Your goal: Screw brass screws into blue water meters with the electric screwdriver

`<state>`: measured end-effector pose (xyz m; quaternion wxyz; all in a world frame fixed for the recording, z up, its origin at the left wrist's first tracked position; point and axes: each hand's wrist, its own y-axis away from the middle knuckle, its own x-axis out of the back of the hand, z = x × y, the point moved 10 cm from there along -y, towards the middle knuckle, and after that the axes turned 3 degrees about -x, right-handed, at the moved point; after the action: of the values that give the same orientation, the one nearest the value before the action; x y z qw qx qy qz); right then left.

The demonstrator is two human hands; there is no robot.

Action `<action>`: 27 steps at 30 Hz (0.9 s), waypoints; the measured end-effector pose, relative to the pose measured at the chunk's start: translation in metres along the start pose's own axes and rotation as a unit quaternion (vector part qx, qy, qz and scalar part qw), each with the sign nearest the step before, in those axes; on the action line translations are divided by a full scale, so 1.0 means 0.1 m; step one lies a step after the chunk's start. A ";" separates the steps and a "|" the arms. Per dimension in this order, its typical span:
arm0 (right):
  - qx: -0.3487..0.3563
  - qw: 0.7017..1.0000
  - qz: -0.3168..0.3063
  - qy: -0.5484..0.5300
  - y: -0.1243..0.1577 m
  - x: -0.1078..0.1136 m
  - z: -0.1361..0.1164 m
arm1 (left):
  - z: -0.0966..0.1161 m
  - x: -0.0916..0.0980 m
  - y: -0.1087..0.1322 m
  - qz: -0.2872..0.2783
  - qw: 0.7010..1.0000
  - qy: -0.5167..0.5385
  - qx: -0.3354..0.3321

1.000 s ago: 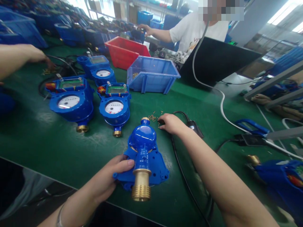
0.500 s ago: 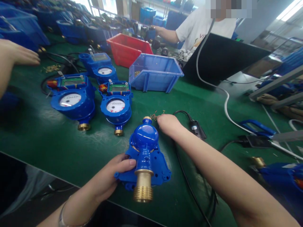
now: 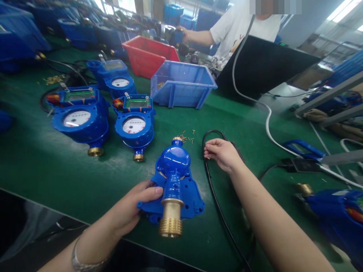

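A blue water meter (image 3: 173, 177) lies face down on the green table (image 3: 45, 166), its brass threaded end pointing at me. My left hand (image 3: 133, 209) grips the left edge of its blue base plate, thumb on top. My right hand (image 3: 222, 153) hovers just right of the meter, fingers pinched together, apparently on a small screw that I cannot make out clearly. A scatter of small brass screws (image 3: 185, 136) lies beyond the meter's far end. A black cable (image 3: 210, 177) loops under my right hand.
Two finished meters (image 3: 79, 121) (image 3: 134, 126) stand face up to the left, a third (image 3: 113, 77) behind them. A blue bin (image 3: 181, 83) and a red bin (image 3: 147, 56) sit further back. A person in a white shirt (image 3: 241, 30) works across the table. Another meter (image 3: 337, 215) lies at right.
My right hand has drawn back from the screw pile to the right, fingers now pinched. The other person's hand at the far left has left the view. My left hand has not moved.
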<state>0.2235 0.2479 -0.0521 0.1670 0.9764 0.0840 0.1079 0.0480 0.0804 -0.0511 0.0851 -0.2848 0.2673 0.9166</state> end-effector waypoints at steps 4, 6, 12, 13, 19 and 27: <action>-0.031 0.995 -0.020 -0.094 0.16 -0.03 0.10 | -0.01 0.03 0.00 0.009 1.000 0.005 0.002; -0.044 0.992 -0.055 -0.107 0.30 -0.13 0.09 | -0.01 0.03 0.01 0.015 1.000 0.011 0.005; 0.004 0.984 -0.174 0.039 0.78 -0.50 -0.21 | 0.01 0.04 0.02 0.030 1.000 0.011 0.000; 0.051 0.977 -0.175 0.106 0.83 -0.53 -0.31 | 0.02 0.04 0.02 0.030 1.000 0.009 -0.002; 0.288 0.887 -0.142 0.332 1.07 -0.70 -0.69 | 0.01 0.01 0.01 0.007 1.000 0.003 -0.002; 0.285 0.849 -0.131 0.426 1.11 -0.78 -0.70 | 0.02 0.03 0.02 0.014 1.000 -0.009 0.000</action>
<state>0.1463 0.1505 0.0368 -0.1585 0.8193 0.3014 0.4612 0.0436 0.0803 -0.0505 0.0744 -0.2732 0.2704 0.9202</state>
